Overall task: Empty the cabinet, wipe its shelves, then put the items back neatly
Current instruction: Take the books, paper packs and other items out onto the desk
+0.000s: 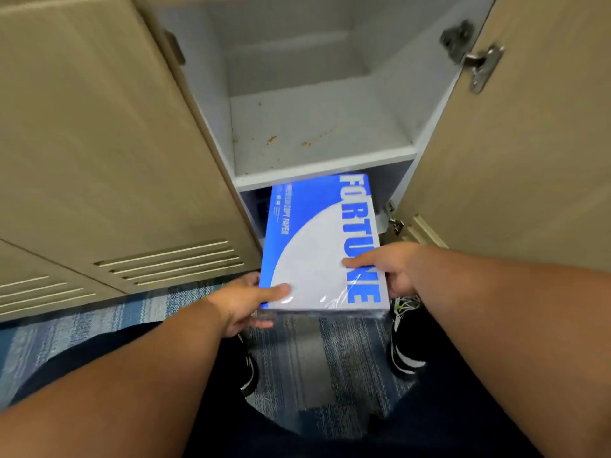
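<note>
A blue and white shrink-wrapped ream of copy paper [317, 246] marked FORTUNE sticks halfway out of the cabinet's lower compartment, its far end under the grey middle shelf [314, 133]. My left hand [246, 302] grips its near left corner, thumb on top. My right hand [386, 269] holds its right edge, fingers over the lettering. The shelf above is bare, with brown crumbs and stains near its front. The space higher up in the cabinet holds nothing that I can see.
The open cabinet door [509, 127] stands at the right with metal hinges. A closed beige door [99, 143] with vent slots is at the left. Blue striped carpet [307, 358] and my black and white shoes [403, 338] lie below.
</note>
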`<state>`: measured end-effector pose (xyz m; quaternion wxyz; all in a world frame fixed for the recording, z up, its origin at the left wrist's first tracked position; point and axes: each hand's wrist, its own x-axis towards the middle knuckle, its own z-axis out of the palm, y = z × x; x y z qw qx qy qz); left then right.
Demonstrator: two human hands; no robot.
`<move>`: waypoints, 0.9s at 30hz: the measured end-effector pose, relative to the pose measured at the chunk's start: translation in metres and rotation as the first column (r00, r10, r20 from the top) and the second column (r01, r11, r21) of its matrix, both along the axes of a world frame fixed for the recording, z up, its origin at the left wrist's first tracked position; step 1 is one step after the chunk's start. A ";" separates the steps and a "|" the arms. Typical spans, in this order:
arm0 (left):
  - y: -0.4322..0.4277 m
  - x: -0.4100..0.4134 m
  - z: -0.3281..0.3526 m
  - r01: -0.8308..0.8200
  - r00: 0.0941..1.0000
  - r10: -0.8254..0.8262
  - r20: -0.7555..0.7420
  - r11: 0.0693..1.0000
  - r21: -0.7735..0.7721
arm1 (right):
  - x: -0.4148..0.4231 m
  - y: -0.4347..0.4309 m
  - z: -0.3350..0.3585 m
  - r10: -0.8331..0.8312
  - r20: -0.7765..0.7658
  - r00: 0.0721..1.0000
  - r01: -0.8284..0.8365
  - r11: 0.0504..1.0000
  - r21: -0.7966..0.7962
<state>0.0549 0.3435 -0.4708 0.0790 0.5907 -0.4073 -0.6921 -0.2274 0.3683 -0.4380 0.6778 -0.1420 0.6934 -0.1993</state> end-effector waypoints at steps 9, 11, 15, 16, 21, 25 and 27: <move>0.056 0.017 0.017 0.127 0.989 -0.102 0.111 0.960 -0.248 | 0.012 0.063 0.029 0.093 -0.082 0.992 -0.100 0.992 -0.082; 0.049 0.017 0.032 0.096 0.994 -0.074 0.075 0.933 -0.347 | 0.011 0.062 0.046 0.074 -0.123 0.990 -0.098 0.975 -0.202; 0.032 0.011 0.072 0.019 1.000 -0.023 -0.001 0.865 -0.501 | 0.006 0.055 0.094 0.041 -0.227 0.973 -0.135 0.900 -0.414; 0.029 0.008 0.084 0.013 1.000 -0.018 -0.004 0.837 -0.547 | 0.003 0.053 0.110 0.035 -0.256 0.966 -0.153 0.874 -0.461; 0.013 -0.011 0.153 -0.034 0.999 -0.001 -0.049 0.709 -0.704 | -0.011 0.044 0.194 -0.019 -0.309 0.951 -0.188 0.757 -0.626; 0.001 -0.026 0.223 -0.068 0.996 -0.002 -0.087 0.595 -0.801 | -0.022 0.040 0.265 -0.073 -0.362 0.929 -0.235 0.640 -0.732; -0.007 -0.033 0.262 -0.094 0.994 0.003 -0.110 0.540 -0.836 | -0.027 0.037 0.301 -0.087 -0.362 0.928 -0.249 0.579 -0.776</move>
